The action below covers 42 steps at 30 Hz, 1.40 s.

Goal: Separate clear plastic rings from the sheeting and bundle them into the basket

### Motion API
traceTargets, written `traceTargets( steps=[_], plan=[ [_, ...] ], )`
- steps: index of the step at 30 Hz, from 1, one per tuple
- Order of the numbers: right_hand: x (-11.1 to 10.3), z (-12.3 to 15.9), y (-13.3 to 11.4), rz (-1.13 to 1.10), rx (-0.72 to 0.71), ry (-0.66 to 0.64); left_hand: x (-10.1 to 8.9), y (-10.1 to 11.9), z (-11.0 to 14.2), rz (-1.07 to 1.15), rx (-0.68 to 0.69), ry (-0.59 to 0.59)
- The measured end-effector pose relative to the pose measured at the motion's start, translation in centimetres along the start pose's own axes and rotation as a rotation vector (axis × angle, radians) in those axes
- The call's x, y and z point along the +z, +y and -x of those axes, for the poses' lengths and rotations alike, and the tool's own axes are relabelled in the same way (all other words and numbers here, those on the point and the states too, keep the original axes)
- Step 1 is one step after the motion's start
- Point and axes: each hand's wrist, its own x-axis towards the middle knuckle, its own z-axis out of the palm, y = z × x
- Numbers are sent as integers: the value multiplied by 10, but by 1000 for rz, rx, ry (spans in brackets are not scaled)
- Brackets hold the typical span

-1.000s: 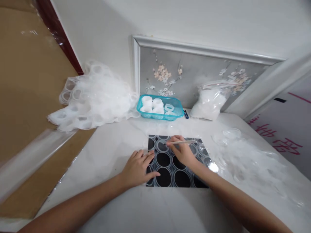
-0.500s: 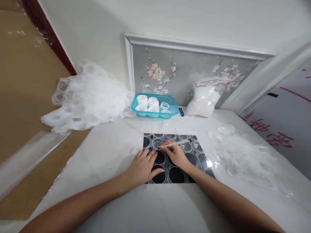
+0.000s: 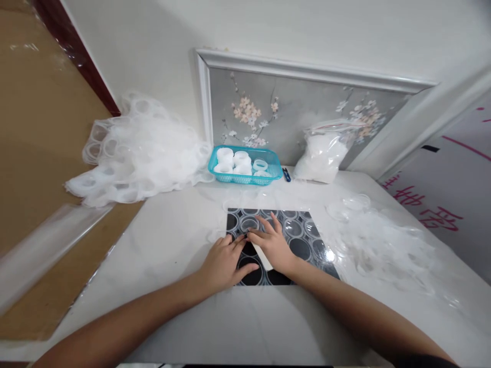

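Observation:
A black mat (image 3: 307,240) printed with pale circles lies on the white table, with clear film rings on it. My left hand (image 3: 226,260) rests flat on the mat's left edge, fingers together and stretched out, holding nothing. My right hand (image 3: 273,241) lies over the mat's middle right beside it. Its fingers are spread forward and press on the film. A pale thin stick (image 3: 264,258) is tucked under its palm, and only the stick's near end shows.
A turquoise basket (image 3: 276,167) of white rings stands at the back, a small blue object (image 3: 286,175) beside it. A bag of white pieces (image 3: 322,156) leans on a framed flower picture (image 3: 307,110). Heaps of clear plastic (image 3: 138,148) lie left, loose clear discs (image 3: 383,240) right.
My right hand has gone from pinching the stick with its tip raised to lying flat with fingers spread and the stick under the palm. My left hand has barely moved.

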Motion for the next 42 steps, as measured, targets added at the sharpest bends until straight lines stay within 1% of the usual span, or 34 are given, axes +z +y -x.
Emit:
traceTargets(
  steps=[1, 2, 3, 4, 5, 6, 7, 8, 9, 10, 12, 14, 17, 20, 24, 27, 30, 37, 40, 42],
  plan=[
    [-4, -7, 6, 25, 0, 10, -1, 0, 0, 12, -13, -6],
    [-11, -15, 15, 43, 37, 58, -1, 0, 0, 20, -24, -12],
    [-18, -24, 26, 53, 103, 134, -2, -1, 0, 24, -33, -16],
    [-26, -30, 39, 58, 195, 245, -3, -2, 0, 24, -37, -21],
    [-34, -34, 52, 62, 337, 402, -5, -2, -1, 21, -36, -26],
    [-41, -35, 63, 46, 439, 505, -6, -3, -1, 15, -33, -28],
    [-46, -31, 71, 27, 483, 554, -8, -4, -2, 4, -24, -29],
    [-48, -24, 76, 4, 490, 556, -9, -4, -3, -10, -15, -30],
    [-48, -13, 76, -32, 471, 513, -11, -4, -5, -29, -9, -27],
    [-45, -1, 74, -75, 440, 443, -12, -3, -7, -51, 0, -22],
    [-36, 23, 63, -206, 416, 304, -12, 2, -13, -97, 36, -12],
    [-26, 40, 52, -352, 426, 231, -9, 11, -20, -129, 101, -9],
    [-19, 46, 44, -517, 436, 213, -2, 26, -30, -145, 191, -14],
    [-20, 42, 44, -583, 444, 201, 6, 35, -38, -152, 194, -21],
    [-20, 39, 46, -571, 439, 196, 14, 37, -42, -163, 148, -48],
    [-17, 41, 46, -561, 445, 187, 16, 35, -42, -121, 136, -41],
    [-14, 42, 47, -554, 461, 183, 17, 35, -42, -98, 138, -37],
    [-15, 41, 50, -539, 447, 184, 20, 35, -38, -170, 166, -55],
    [-14, 46, 41, -395, 417, 182, 19, 35, -38, -142, 163, -50],
    [-12, 49, 33, -219, 320, 154, 18, 35, -39, -117, 156, -44]
  ],
)
